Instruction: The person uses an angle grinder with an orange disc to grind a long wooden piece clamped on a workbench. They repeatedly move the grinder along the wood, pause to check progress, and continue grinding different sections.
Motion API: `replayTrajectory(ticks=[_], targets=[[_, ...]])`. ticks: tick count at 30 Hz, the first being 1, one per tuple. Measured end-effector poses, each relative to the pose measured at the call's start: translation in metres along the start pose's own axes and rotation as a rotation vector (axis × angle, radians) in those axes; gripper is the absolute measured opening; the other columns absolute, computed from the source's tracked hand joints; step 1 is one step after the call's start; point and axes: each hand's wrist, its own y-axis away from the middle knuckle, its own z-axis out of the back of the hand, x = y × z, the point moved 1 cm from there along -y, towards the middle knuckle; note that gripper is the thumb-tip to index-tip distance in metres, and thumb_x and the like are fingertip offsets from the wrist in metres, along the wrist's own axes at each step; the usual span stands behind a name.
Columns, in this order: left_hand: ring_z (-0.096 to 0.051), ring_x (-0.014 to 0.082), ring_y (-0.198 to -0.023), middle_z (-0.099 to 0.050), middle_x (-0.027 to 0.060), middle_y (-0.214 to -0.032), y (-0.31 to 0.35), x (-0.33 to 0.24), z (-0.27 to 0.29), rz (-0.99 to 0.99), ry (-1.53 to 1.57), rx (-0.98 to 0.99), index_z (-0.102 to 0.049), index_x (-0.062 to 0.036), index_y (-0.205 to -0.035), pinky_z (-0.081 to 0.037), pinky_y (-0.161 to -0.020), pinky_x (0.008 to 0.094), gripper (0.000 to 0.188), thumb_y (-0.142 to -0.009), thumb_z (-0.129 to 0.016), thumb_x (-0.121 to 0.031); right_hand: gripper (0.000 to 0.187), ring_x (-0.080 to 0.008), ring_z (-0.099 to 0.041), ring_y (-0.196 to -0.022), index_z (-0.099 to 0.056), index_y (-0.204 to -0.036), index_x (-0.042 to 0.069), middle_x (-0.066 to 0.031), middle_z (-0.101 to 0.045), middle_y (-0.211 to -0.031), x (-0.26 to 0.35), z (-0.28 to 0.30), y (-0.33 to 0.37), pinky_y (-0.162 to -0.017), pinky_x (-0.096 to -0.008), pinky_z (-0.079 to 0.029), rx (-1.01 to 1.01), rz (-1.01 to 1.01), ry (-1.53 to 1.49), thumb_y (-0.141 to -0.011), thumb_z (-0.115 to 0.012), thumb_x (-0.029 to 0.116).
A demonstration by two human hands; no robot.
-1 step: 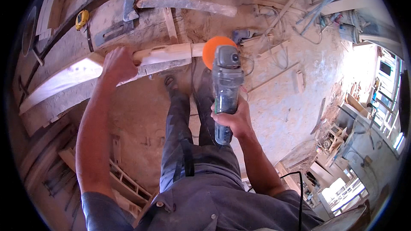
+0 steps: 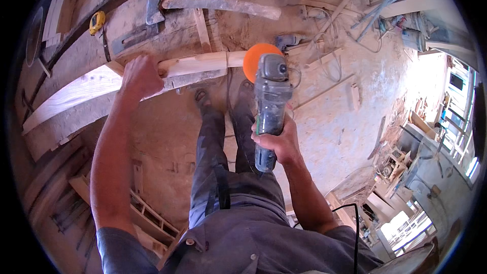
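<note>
My right hand (image 2: 279,139) is wrapped round the body of a grey angle grinder (image 2: 270,101). An orange disc (image 2: 257,62) sits on its head, at the right end of a long pale piece of wood (image 2: 195,64). From this view I cannot tell whether disc and wood touch. My left hand (image 2: 140,77) is closed over the wood further left, fingers curled round its edge. The wood lies along a rough, dusty workbench (image 2: 167,38) and its narrow end juts past the bench's right edge.
A hammer-like tool with a long wooden handle (image 2: 220,5) lies across the bench, near a yellow tape measure (image 2: 97,22). Beyond the disc, a power drill (image 2: 289,40) rests on the floor among cables and wood strips. Metal rods (image 2: 390,2) lean at the far right.
The grinder and its orange disc have shifted slightly to the right, together with my right hand. My left hand and the wood look unmoved.
</note>
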Motion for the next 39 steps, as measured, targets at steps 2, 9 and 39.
replayTrajectory(ticks=[2, 9, 39], targets=[[-0.071, 0.0459, -0.103, -0.075, 0.0262, -0.101, 0.002, -0.001, -0.005, -0.045, 0.014, -0.053, -0.076, -0.0011, -0.101, -0.055, -0.093, 0.0538, 0.025, -0.082, -0.075, -0.017, 0.055, -0.0214, -0.072, -0.083, -0.063, -0.116, -0.001, -0.0102, -0.072, -0.095, -0.002, 0.005, 0.001, -0.077, -0.037, -0.059, -0.017, 0.018, 0.007, -0.065, -0.08, 0.008], [-0.072, 0.0443, -0.097, -0.075, 0.0241, -0.095, 0.009, -0.007, -0.015, -0.097, 0.04, -0.184, -0.073, -0.0033, -0.096, -0.056, -0.086, 0.0541, 0.022, -0.082, -0.077, -0.02, 0.053, -0.0179, -0.068, -0.083, -0.066, -0.117, 0.003, -0.0064, -0.071, -0.094, 0.017, -0.011, -0.003, -0.081, -0.0364, -0.055, 0.036, 0.016, 0.097, -0.066, -0.081, 0.01], [-0.067, 0.0328, -0.107, -0.068, 0.008, -0.106, 0.024, -0.007, -0.055, -0.157, -0.002, -0.522, -0.071, -0.0114, -0.106, -0.052, -0.087, 0.0486, 0.04, -0.067, -0.081, -0.007, 0.05, -0.0214, -0.072, -0.079, -0.062, -0.118, -0.003, -0.0125, -0.071, -0.094, 0.028, -0.026, 0.008, -0.075, -0.0364, -0.059, 0.027, 0.024, 0.17, -0.072, -0.078, 0.01]])
